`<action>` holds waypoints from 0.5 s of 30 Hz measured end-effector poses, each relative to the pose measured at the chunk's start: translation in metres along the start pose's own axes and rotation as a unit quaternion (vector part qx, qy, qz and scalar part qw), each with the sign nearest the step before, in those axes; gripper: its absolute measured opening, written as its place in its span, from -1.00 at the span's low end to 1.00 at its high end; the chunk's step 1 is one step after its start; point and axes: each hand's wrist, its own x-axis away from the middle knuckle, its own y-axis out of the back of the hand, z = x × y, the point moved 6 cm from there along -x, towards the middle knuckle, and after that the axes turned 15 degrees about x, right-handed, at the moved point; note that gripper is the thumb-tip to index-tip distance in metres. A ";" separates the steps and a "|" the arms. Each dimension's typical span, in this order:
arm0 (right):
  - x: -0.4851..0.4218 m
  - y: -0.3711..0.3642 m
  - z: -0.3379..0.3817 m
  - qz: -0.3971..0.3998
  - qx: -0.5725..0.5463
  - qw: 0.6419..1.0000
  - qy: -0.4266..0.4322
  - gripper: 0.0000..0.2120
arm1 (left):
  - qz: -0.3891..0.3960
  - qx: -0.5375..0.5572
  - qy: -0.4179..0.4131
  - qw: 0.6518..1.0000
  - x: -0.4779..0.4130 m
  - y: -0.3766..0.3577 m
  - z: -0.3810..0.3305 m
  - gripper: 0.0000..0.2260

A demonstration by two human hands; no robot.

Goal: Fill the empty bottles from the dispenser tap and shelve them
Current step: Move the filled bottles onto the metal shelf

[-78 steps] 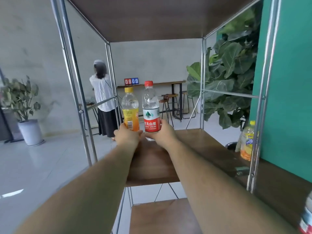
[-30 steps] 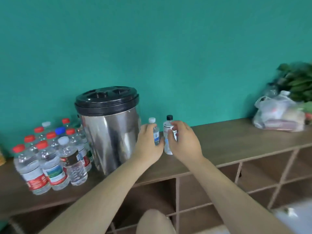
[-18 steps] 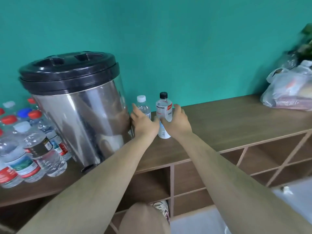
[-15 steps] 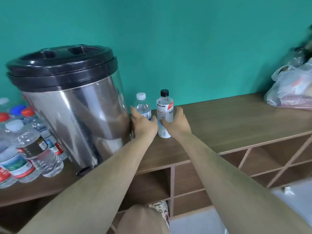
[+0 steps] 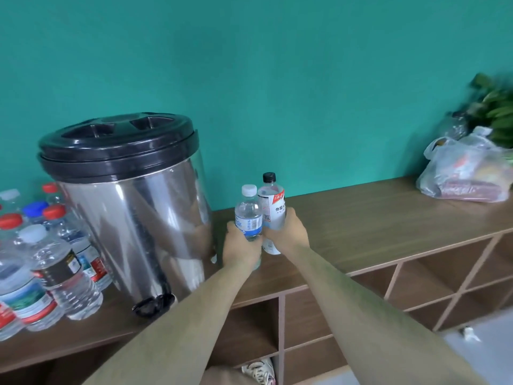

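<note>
Straight ahead, a long brown wooden counter (image 5: pixel 374 226) against a teal wall (image 5: pixel 277 79), front edge running from lower left up to the right, with open cubby compartments (image 5: pixel 416 282) beneath. To the right of the hands, a broad bare stretch of counter top; to the left, hardly any room.

Gripped in the left hand (image 5: pixel 240 250), fingers curled round the lower body: a small clear plastic bottle with a white cap and blue label (image 5: pixel 248 215). Gripped in the right hand (image 5: pixel 287 233), curled the same way: a taller clear bottle with a black cap and white-and-red label (image 5: pixel 270 201). Both upright, long axes vertical, caps up, side by side and touching, just right of the dispenser. Lifted or standing on the wood: cannot tell.

Just left of the left hand, a large shiny steel drum dispenser with a black lid (image 5: pixel 133 218), black tap (image 5: pixel 152 304) low at its front, near the counter edge. Further left, a crowd of clear capped bottles (image 5: pixel 55 268) with red, blue and white tops. Far right, a translucent plastic bag (image 5: pixel 466 173) beside green leaves (image 5: pixel 497 112), well apart from the hands.
</note>
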 end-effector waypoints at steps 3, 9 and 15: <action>0.025 0.032 0.009 -0.041 0.036 0.998 0.035 -0.41 | 0.024 0.012 -0.047 0.999 0.019 0.015 -0.023 -0.60; 0.092 0.115 0.078 -0.112 0.077 0.981 0.140 -0.38 | 0.043 0.021 -0.201 0.978 0.075 0.074 -0.123 -0.63; 0.172 0.143 0.188 -0.108 0.000 0.961 0.256 -0.36 | -0.029 0.048 -0.266 0.962 0.124 0.193 -0.212 -0.61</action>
